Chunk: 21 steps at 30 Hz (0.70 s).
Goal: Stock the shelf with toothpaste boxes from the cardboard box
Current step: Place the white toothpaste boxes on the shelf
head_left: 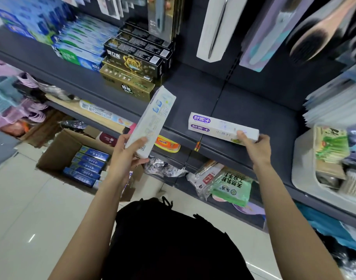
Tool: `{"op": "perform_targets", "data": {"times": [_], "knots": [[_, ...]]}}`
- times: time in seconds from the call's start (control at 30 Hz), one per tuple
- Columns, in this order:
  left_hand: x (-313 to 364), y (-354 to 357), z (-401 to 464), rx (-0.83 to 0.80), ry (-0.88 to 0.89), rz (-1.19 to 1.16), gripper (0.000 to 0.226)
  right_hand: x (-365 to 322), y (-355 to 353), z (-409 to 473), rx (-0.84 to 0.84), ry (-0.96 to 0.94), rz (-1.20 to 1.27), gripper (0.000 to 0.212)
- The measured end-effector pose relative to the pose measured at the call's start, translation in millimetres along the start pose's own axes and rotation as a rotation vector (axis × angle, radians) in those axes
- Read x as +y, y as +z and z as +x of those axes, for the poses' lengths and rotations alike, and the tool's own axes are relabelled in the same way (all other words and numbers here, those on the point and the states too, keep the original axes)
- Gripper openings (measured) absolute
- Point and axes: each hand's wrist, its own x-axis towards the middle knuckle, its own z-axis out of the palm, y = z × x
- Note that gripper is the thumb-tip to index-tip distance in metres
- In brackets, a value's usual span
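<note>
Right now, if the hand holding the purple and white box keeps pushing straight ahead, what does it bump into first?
Probably nothing soon. The right hand points up the bare grey shelf with its purple-and-white toothpaste box. The way looks free to the dark back panel, though depth is hard to judge.

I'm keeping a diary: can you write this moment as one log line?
right hand: setting purple-label box on shelf | left hand: holding white box

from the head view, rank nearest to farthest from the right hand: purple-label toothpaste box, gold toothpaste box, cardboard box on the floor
1. Purple-label toothpaste box: held by the right hand at the shelf's front edge.
2. Gold toothpaste box: up and left on the shelf, under the black boxes.
3. Cardboard box: far left, down on the floor.
</note>
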Motion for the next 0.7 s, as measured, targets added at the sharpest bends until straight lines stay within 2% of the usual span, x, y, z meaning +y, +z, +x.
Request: {"op": "perform_targets", "data": {"times": [0.07, 0.13, 0.2, 0.3, 0.4, 0.5, 0.6, 0.7], "knots": [[0.7, -0.7, 3.0, 0.013, -0.003, 0.003, 0.029, 6.6, -8.7, 3.8, -0.071, -0.160, -0.212, 0.073], [0.7, -4.7, 7.3, 0.033, -0.007, 0.009, 0.034, 5.9, -16.7, 6.0, -0.218, -0.283, -0.367, 0.074], [0.3, -10.5, 12.2, 0.050, -0.013, 0.000, 0.032, 3.2, -20.1, 8.4, -0.316, -0.392, -0.574, 0.067], [3.3, -16.1, 18.4, 0.068, -0.014, -0.002, 0.022, -10.3, -11.7, 15.6, -0.149, -0.542, -0.764, 0.042], [10.4, -14.5, 20.1, 0.075, -0.007, 0.015, 0.024, -33.5, 14.7, 28.8, -0.042, -0.566, -0.720, 0.042], [19.7, -10.2, 21.1, 0.059, 0.008, 0.043, 0.030, -60.9, 52.6, 56.5, -0.019, -0.474, -0.654, 0.041], [28.1, -5.2, 24.2, 0.044, 0.009, 0.078, 0.033, -88.9, 88.0, 87.4, 0.018, -0.318, -0.480, 0.043], [33.0, 3.3, 26.9, 0.027, 0.011, 0.120, 0.035, -107.9, 109.8, 109.2, 0.038, -0.067, -0.156, 0.058]]}}
